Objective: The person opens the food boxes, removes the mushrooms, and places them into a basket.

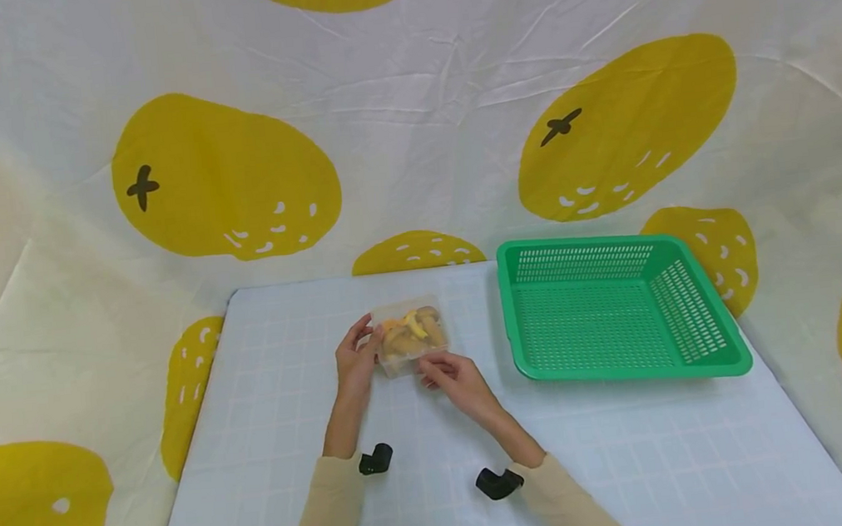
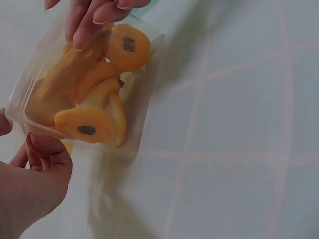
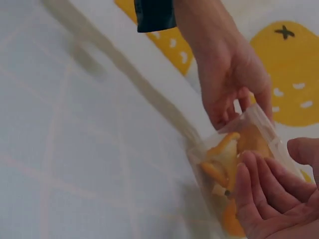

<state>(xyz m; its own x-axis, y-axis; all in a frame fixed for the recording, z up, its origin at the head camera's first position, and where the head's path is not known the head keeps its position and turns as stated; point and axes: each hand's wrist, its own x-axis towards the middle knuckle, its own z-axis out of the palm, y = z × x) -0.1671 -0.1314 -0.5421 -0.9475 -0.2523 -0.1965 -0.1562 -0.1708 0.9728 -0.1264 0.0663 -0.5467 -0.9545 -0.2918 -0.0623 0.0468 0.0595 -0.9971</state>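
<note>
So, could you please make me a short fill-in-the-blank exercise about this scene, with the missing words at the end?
1. The plastic basket on the table is coloured ____.
2. In the head view, the plastic basket stands to the ____ of the clear plastic container.
3. The right hand is nearer to the plastic basket than the ____ hand is.
4. The large fruit shapes printed on the cloth backdrop are coloured ____.

Missing words: green; right; left; yellow.

Clear box (image 2: 142, 92), orange pieces (image 2: 99, 121), green basket (image 1: 587, 323), yellow-patterned white backdrop (image 1: 412, 163)
</note>
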